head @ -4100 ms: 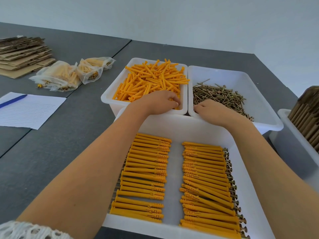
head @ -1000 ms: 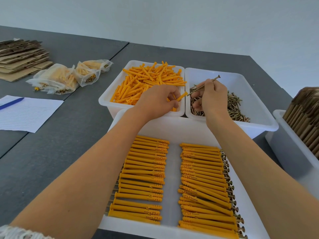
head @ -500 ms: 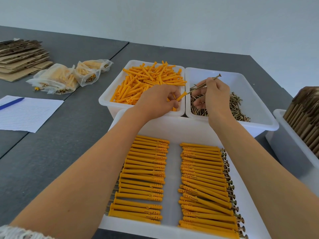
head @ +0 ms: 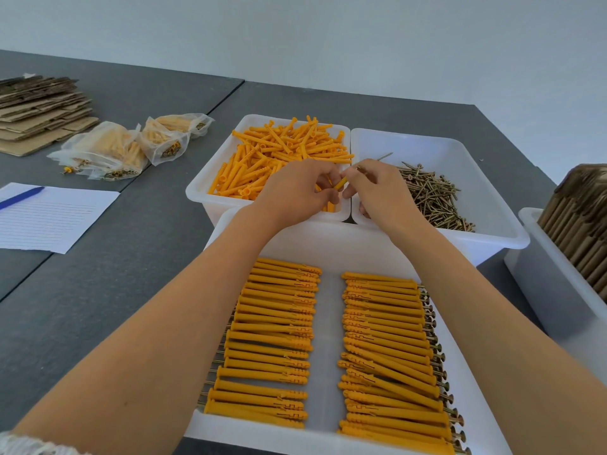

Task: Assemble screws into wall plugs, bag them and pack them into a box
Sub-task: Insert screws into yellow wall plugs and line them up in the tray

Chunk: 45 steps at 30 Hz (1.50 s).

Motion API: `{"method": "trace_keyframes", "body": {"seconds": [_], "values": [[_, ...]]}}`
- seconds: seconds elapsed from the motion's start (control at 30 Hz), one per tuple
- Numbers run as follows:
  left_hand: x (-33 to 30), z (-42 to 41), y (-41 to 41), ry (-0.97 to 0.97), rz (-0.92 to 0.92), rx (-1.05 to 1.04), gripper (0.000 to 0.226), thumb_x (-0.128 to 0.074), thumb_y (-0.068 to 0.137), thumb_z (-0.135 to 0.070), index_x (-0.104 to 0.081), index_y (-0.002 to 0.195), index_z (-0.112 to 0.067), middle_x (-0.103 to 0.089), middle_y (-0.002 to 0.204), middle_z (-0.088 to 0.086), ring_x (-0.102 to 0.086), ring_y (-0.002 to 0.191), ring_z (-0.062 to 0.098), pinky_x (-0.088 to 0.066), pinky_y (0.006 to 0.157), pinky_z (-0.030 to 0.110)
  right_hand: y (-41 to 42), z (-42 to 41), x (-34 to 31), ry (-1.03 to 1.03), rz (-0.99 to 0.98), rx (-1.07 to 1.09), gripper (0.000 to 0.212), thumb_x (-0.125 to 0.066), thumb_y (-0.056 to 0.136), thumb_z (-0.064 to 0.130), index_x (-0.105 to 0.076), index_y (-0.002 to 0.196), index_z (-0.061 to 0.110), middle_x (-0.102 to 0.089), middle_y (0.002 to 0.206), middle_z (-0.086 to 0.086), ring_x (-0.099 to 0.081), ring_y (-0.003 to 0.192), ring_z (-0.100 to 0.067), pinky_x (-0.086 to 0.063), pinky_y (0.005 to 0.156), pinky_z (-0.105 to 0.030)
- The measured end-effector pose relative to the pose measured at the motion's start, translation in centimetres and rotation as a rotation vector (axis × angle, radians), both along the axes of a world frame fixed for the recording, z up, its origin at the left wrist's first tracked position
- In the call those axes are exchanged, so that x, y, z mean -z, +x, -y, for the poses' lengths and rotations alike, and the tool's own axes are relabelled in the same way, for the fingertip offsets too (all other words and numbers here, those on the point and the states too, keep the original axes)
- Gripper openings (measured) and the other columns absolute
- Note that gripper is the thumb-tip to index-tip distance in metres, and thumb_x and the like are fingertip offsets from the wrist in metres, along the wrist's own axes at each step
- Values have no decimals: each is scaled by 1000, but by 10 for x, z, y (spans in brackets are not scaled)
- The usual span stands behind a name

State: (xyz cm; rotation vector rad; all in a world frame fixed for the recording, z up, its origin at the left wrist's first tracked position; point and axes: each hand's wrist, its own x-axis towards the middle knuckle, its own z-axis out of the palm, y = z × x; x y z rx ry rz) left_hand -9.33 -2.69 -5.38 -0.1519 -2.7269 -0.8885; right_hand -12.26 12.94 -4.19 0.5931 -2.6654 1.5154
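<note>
Pinching one orange wall plug (head: 340, 184) between thumb and curled fingers, the left hand (head: 295, 188) holds it over the near edge of the bin of loose plugs (head: 210, 188), the plug tilted up toward the right. The right hand (head: 377, 192) sits just beside it, fingertips closed around a screw (head: 360, 169) whose shaft runs toward the plug's upper end; whether the tip is inside the plug cannot be told. Both hands meet above the seam between the plug bin and the bin of screws (head: 492, 205) on the right. Nearer, under the forearms, a white tray (head: 328, 244) carries two rows of assembled plugs (head: 276, 343). Far left on the grey table (head: 98, 307) lie filled bags (head: 108, 152), flattened cardboard (head: 36, 113) and a lined sheet (head: 56, 218) with a blue pen (head: 21, 198).
</note>
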Motion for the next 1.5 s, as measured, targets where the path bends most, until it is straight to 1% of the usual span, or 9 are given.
{"method": "trace_keyframes", "body": {"seconds": [0.2,0.3,0.4,0.6,1.03,1.17,1.27,1.4,1.5], "values": [[0,1,0,57,-9,19,4,-68,88,-28,-67,92,-28,-72,84,-14,-67,80,7,-56,82,41,-1,0,2,1,-40,-5,8,-59,93,14,-66,97,12,-71,79,-12,-51,59,-11,-44,65,-32],[2,2,-1,17,-27,20,9,-66,90,-35,-69,95,-28,-70,89,-14,-65,85,6,-55,81,41,0,1,0,-95,-72,41,6,-57,94,13,-63,92,11,-67,73,-4,-50,51,-3,-43,63,-32],[4,2,-1,-46,-45,23,11,-62,92,-38,-68,97,-30,-67,92,-15,-63,89,6,-55,81,40,-1,-1,-4,-225,-71,132,10,-54,97,15,-58,94,7,-65,73,-5,-50,52,-10,-45,63,-35],[4,2,-2,-73,-62,31,14,-55,97,-36,-63,90,-27,-64,86,-13,-60,86,10,-54,78,41,2,-3,-9,-422,28,159,10,-52,100,14,-55,96,6,-63,69,-3,-47,39,-9,-44,44,-24],[-1,1,2,95,-101,123,30,-47,102,-35,-66,86,-19,-71,83,-7,-65,76,8,-55,75,39,4,0,-10,-391,88,78,19,-50,100,7,-58,112,-6,-60,68,-3,-49,42,-10,-43,45,-25],[-2,4,0,336,-51,-1,45,-33,106,-39,-69,95,-14,-72,85,-3,-67,71,12,-51,63,15,4,-6,-19,-439,176,9,15,-51,100,8,-62,107,1,-61,70,-2,-50,46,-11,-45,50,-27],[-4,12,-4,518,-9,-100,42,-33,106,-32,-69,96,-12,-72,87,0,-64,66,10,-46,55,13,13,-7,-27,-283,326,-307,14,-54,99,11,-64,90,12,-64,71,-2,-50,50,-13,-43,51,-25],[-8,19,-7,754,49,-190,37,-36,105,-27,-70,99,-12,-72,86,0,-63,67,10,-46,59,23,39,6,-28,288,425,-800,12,-59,97,16,-64,87,11,-67,72,0,-51,53,-10,-44,51,-20],[-9,22,-6,816,60,-223,35,-38,103,-25,-71,95,-18,-72,80,-7,-63,65,7,-47,56,20,65,27,-18,647,335,-939,12,-62,95,19,-63,84,15,-68,68,4,-51,48,-5,-43,47,-17]]}}
